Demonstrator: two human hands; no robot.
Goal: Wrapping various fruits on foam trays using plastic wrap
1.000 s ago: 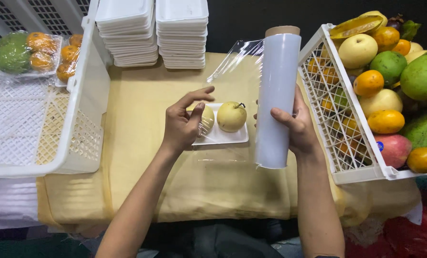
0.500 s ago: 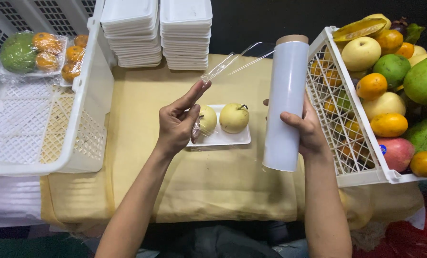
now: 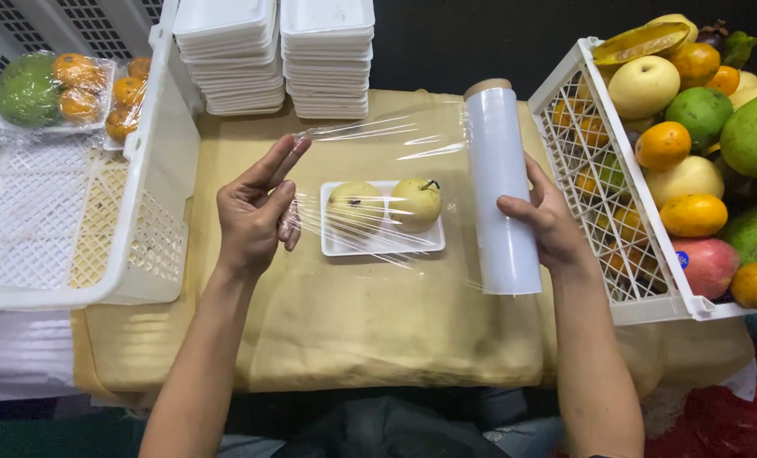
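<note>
My right hand (image 3: 546, 222) grips a tall white roll of cling film (image 3: 500, 187), held upright near the right crate. My left hand (image 3: 258, 210) pinches the free edge of the clear film sheet (image 3: 378, 136), which is stretched flat between the hand and the roll. Under the sheet lies a small white foam tray (image 3: 382, 243) with two yellow pears (image 3: 417, 203) on it. The tray rests on a tan cloth (image 3: 353, 331) covering the table.
A white crate (image 3: 599, 212) at the right holds several mixed fruits. Another white crate (image 3: 154, 170) at the left holds wrapped trays of oranges and a green fruit. Two stacks of white foam trays (image 3: 328, 59) stand at the back.
My left hand pulled the film edge leftward and my right hand moved the roll right, so the film now spans over the tray with the pears.
</note>
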